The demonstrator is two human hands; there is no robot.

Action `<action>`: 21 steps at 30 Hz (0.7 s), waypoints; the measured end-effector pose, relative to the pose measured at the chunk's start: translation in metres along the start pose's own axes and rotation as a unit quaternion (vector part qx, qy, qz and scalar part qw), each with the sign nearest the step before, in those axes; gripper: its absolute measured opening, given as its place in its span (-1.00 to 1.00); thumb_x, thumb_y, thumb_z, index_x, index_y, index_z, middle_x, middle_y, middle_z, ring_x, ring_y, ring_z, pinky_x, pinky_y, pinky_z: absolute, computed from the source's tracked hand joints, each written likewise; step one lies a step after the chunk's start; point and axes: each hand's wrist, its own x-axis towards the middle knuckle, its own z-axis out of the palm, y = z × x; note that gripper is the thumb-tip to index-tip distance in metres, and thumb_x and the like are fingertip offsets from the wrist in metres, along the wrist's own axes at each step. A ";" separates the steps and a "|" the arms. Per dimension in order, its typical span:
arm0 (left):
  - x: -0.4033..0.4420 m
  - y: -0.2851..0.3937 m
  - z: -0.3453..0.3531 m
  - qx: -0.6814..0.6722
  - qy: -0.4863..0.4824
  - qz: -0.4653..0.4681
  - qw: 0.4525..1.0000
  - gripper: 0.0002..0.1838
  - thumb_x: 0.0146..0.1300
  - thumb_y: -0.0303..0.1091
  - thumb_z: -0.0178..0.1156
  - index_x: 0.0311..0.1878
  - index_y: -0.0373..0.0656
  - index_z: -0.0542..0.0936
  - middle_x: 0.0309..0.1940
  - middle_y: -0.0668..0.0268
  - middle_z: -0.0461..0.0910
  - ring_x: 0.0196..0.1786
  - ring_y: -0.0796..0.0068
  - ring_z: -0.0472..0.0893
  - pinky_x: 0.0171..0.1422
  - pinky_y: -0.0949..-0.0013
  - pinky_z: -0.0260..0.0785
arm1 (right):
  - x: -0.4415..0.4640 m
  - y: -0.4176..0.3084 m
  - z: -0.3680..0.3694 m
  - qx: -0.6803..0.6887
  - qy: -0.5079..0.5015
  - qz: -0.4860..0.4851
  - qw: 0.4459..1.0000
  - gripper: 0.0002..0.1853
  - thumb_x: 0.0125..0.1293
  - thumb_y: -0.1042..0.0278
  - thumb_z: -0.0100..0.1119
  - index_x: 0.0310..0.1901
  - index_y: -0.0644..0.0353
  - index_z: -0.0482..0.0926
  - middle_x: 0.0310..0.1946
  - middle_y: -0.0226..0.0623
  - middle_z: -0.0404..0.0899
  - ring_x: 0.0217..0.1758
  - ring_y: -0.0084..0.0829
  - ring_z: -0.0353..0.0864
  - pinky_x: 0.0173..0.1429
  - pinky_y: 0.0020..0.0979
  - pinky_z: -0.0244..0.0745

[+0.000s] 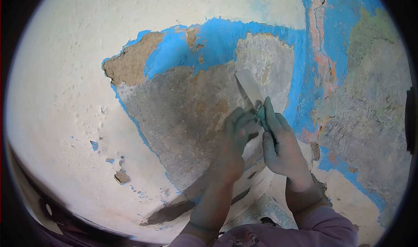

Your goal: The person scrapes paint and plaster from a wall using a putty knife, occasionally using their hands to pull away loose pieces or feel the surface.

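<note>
My right hand [283,147] is wrapped round the handle of a putty knife [250,86], its forefinger stretched along the handle. The wide metal blade points up and to the left, over the bare grey plaster patch [174,112] on the wall. Just left of the handle is my left hand [235,138], slightly blurred, with fingers loosely bent and apart. Nothing shows in it; whether its fingertips touch the knife I cannot tell. Blue paint [217,40] borders the grey patch above and to the right.
Cream paint [56,86] surrounds the patch, with small chips on the left. A rough brown patch [130,59] lies at the upper left. On the right, a cracked pinkish strip [320,42] runs down beside more bare grey wall [365,103].
</note>
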 end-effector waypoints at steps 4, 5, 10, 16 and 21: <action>0.035 0.016 0.019 -0.019 -0.027 -0.056 0.998 -0.37 0.42 0.01 -0.16 0.31 -0.36 0.22 0.16 0.01 0.41 0.24 0.16 0.41 0.31 0.15 0.26 | 0.011 -0.003 -0.008 0.006 0.027 -0.046 0.999 -0.38 0.20 0.66 -0.05 0.35 0.40 0.18 -0.13 0.08 0.50 -0.14 -0.09 0.53 0.00 -0.32 0.43; 0.041 0.014 0.021 -0.003 -0.037 -0.090 0.995 -0.40 0.45 0.00 -0.22 0.29 -0.36 0.25 0.12 0.01 0.45 0.23 0.17 0.43 0.30 0.17 0.27 | 0.013 -0.003 -0.009 0.031 0.012 -0.030 0.999 -0.40 0.20 0.67 -0.06 0.34 0.38 0.22 -0.14 0.08 0.50 -0.16 -0.07 0.54 -0.03 -0.31 0.44; 0.061 -0.004 0.039 -0.104 -0.010 -0.060 0.993 -0.50 0.48 -0.04 -0.30 0.10 -0.31 0.38 -0.05 0.02 0.54 0.03 0.13 0.56 0.10 0.20 0.42 | 0.009 0.009 -0.010 -0.031 0.035 -0.082 0.996 -0.46 0.20 0.66 -0.06 0.27 0.36 0.32 -0.14 0.07 0.51 -0.16 -0.01 0.55 -0.04 -0.29 0.47; 0.080 0.003 0.041 -0.191 -0.047 -0.052 0.979 -0.62 0.47 -0.02 -0.25 -0.23 -0.15 0.35 -0.48 0.17 0.49 -0.38 0.22 0.60 -0.18 0.15 0.54 | 0.021 0.000 -0.008 -0.086 0.058 -0.072 0.992 -0.50 0.15 0.66 -0.03 0.19 0.36 0.43 0.03 0.18 0.49 0.03 0.08 0.55 0.09 -0.27 0.47; 0.080 -0.005 0.038 -0.193 -0.078 -0.041 0.977 -0.64 0.47 0.04 -0.24 -0.29 -0.03 0.31 -0.68 0.34 0.34 -0.54 0.31 0.54 -0.22 0.08 0.54 | 0.020 -0.007 -0.009 -0.098 0.070 -0.078 0.990 -0.49 0.12 0.66 -0.04 0.18 0.34 0.45 0.06 0.23 0.48 0.04 0.11 0.56 0.11 -0.25 0.46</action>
